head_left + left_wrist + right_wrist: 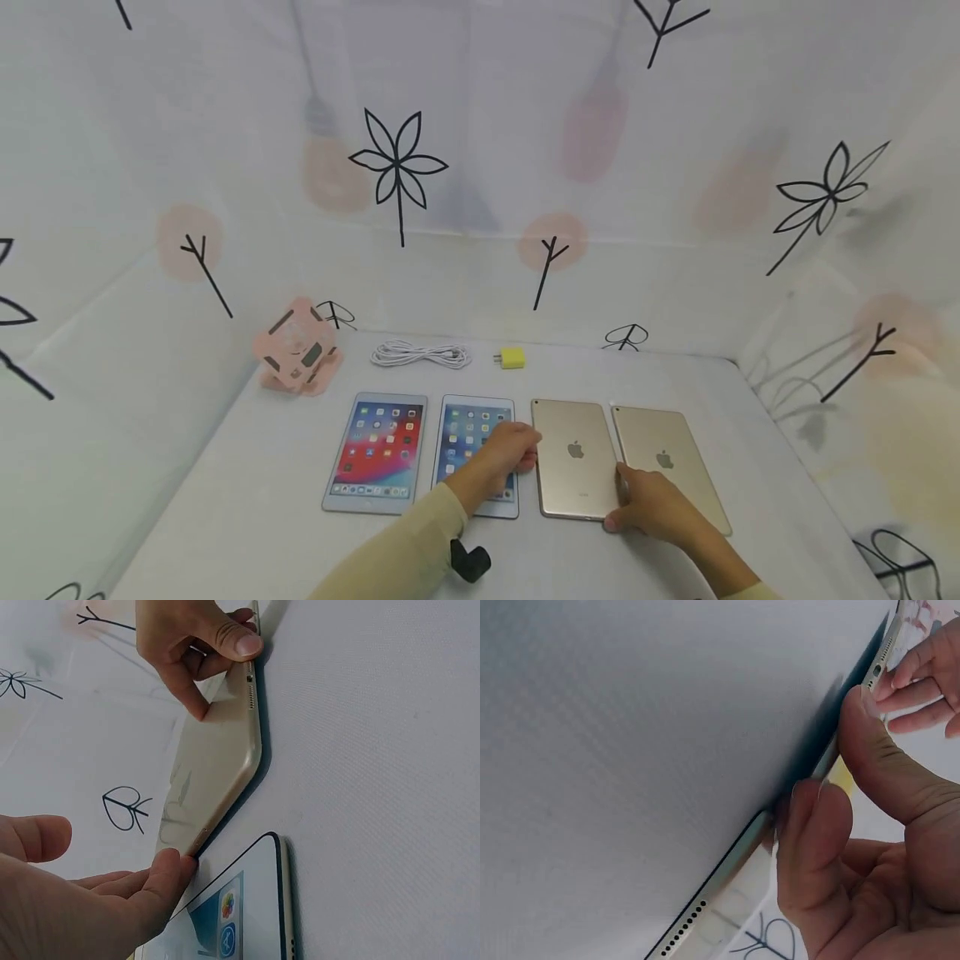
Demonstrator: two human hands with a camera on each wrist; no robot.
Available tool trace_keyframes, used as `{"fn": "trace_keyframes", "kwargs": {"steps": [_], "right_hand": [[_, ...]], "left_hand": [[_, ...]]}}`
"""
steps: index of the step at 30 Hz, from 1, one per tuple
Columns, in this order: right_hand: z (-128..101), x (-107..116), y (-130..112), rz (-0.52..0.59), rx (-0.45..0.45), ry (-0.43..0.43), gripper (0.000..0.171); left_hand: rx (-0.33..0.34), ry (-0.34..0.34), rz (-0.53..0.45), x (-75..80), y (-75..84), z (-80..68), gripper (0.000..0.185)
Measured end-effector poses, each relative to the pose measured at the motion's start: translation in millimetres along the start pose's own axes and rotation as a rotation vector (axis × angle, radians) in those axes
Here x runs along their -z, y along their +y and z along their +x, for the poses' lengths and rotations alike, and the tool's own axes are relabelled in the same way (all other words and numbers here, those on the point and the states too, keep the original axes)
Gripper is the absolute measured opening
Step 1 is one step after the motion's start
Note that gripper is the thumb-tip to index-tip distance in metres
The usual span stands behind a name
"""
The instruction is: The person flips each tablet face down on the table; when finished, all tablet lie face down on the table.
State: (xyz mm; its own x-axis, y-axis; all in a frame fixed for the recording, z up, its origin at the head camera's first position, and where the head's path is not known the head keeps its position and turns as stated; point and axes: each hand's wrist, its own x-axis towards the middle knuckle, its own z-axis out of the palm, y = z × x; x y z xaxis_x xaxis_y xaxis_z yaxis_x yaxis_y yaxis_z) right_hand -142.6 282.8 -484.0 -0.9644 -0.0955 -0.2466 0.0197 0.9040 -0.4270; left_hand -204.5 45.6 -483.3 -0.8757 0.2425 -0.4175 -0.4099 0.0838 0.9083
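The second tablet's [476,454] lower screen is hidden behind the left hand [510,450].

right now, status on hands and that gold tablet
Left hand and right hand both pinch the face-down gold tablet by its edges. Second gold tablet lies close right, lit blue-screen tablet close left.

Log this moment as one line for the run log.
left hand grips left edge of gold face-down tablet | right hand pinches its near right corner | tablet edge lifted off white table

Both forearms wear pale cream long sleeves [405,550] reaching the wrists. A small black strap-mounted device [470,560] sits under the left wrist. Both hands are bare.
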Motion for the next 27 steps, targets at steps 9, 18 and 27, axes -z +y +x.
{"fn": "trace_keyframes", "kwargs": {"steps": [9,18,27], "right_hand": [[-0.9,-0.9,-1.7,-0.054,0.047,0.004,0.077],[-3.5,8.5,-29.4,0.448,0.109,-0.039,0.067],[3.8,-25.8,-88.4,1.173,-0.044,-0.283,0.071]], "left_hand": [[-0.023,-0.035,0.015,0.8,0.9,-4.5,0.049],[-0.112,-0.001,-0.010,57.0,8.5,-24.9,0.048],[-0.103,0.254,0.162,98.2,-2.2,-31.2,0.046]]}}
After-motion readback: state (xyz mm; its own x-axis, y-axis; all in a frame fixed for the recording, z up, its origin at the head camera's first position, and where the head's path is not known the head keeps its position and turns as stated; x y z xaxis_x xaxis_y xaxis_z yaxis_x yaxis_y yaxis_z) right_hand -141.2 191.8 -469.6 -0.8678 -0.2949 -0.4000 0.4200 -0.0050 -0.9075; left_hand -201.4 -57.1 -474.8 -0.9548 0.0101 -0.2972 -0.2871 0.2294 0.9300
